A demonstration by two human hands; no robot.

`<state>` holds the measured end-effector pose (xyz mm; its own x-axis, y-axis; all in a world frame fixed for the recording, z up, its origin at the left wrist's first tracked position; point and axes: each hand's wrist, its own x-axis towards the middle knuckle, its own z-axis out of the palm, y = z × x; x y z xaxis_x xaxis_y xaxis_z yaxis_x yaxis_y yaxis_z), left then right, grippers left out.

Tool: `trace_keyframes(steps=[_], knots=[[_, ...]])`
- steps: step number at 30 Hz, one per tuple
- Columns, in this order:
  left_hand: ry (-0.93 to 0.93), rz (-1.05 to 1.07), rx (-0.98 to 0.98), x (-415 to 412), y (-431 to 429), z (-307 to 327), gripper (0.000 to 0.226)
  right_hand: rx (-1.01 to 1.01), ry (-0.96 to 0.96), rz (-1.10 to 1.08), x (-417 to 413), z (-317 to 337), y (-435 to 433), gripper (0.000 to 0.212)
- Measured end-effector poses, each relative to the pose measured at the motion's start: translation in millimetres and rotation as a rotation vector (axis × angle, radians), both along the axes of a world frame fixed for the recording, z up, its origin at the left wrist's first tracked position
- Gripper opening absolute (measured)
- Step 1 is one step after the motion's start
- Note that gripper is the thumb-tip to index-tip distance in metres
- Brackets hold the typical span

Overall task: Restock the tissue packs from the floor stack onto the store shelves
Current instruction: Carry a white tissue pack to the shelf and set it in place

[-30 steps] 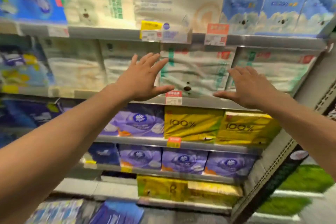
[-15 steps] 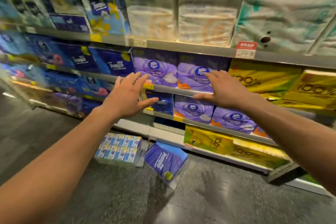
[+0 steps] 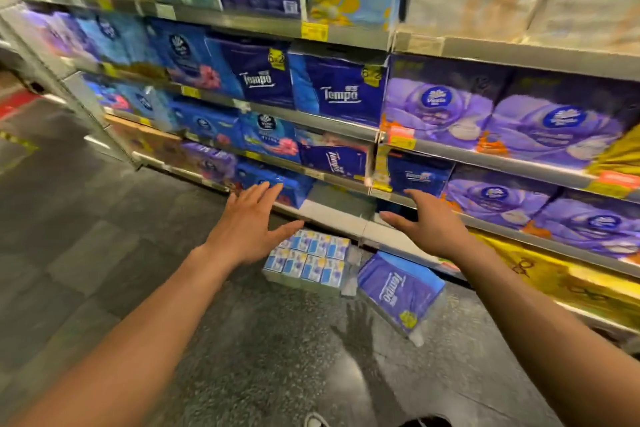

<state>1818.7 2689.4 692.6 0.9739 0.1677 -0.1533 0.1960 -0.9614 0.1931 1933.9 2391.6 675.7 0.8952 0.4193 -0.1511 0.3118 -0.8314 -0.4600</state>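
Observation:
Two packs lie on the dark floor at the foot of the shelves: a flat block of small light-blue tissue packets (image 3: 308,262) and a purple Tempo pack (image 3: 398,295) tilted beside it on the right. My left hand (image 3: 249,225) hovers open above and left of the light-blue block, fingers spread. My right hand (image 3: 426,222) is open too, above the purple pack, palm down. Neither hand touches a pack. A gap (image 3: 336,198) shows on the bottom shelf just behind the hands.
Metal shelves (image 3: 346,130) run diagonally, filled with blue Tempo packs (image 3: 339,90), purple packs (image 3: 502,111) and yellow packs (image 3: 561,284) at lower right. Dark speckled floor (image 3: 242,357) spreads in front. My shoe tip (image 3: 313,421) shows at the bottom edge.
My view has dropped from the upper shelves to the floor. Both open hands have come down with it and now hover over the two packs on the floor.

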Motion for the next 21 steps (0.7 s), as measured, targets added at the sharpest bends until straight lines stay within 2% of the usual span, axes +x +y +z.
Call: trace_keyframes(steps=[2, 11, 18, 21], knots=[[0.020, -0.012, -0.014, 6.2, 24.7, -10.1, 0.095, 0.064, 0.036, -0.016, 0.1, -13.0, 21.6, 0.082], [0.145, -0.064, -0.060, 75.4, 110.5, -98.3, 0.100, -0.073, 0.116, -0.015, 57.5, -95.1, 103.4, 0.115], [0.233, -0.078, -0.083, 159.5, 179.5, -193.7, 0.100, -0.017, 0.276, -0.042, 106.5, -190.5, 178.1, 0.109], [0.253, -0.098, -0.103, 191.6, 208.9, -248.3, 0.099, -0.042, 0.285, -0.069, 125.4, -249.3, 201.3, 0.124]])
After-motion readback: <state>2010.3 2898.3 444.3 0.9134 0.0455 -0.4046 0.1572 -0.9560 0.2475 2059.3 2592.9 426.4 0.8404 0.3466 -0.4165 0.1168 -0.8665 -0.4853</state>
